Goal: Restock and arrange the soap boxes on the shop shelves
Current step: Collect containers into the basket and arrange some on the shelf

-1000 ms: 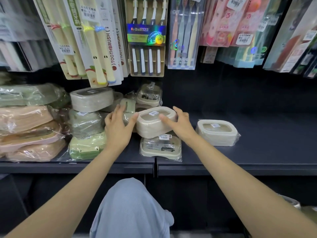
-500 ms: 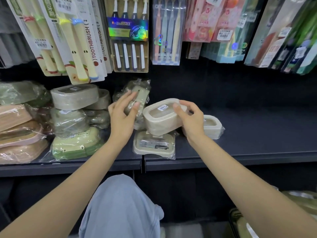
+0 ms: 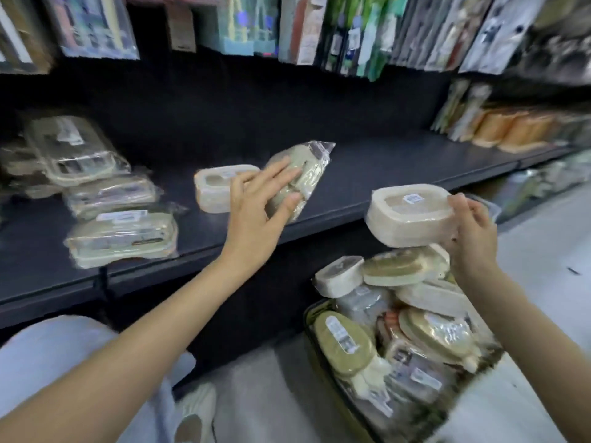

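My left hand (image 3: 259, 203) grips a pale green soap box in a clear bag (image 3: 303, 174), tilted above the dark shelf (image 3: 383, 167). My right hand (image 3: 473, 231) holds a beige soap box with a white label (image 3: 409, 215) in front of the shelf edge, above a basket (image 3: 311, 314) on the floor piled with several wrapped soap boxes. A lone beige soap box (image 3: 216, 190) lies on the shelf just left of my left hand. Further left, wrapped soap boxes (image 3: 121, 238) are stacked on the shelf. The frame is blurred.
Packaged toothbrushes (image 3: 307, 27) hang above the shelf. Orange packs (image 3: 511, 129) stand at the shelf's far right. My knee in pale blue trousers (image 3: 64, 353) and a shoe (image 3: 195, 414) are at the lower left. Grey floor (image 3: 543, 251) spreads to the right.
The view has swung right and down to the basket. My right hand carried the beige box off the shelf toward the basket. My left hand lifted the bagged green box and moved right.
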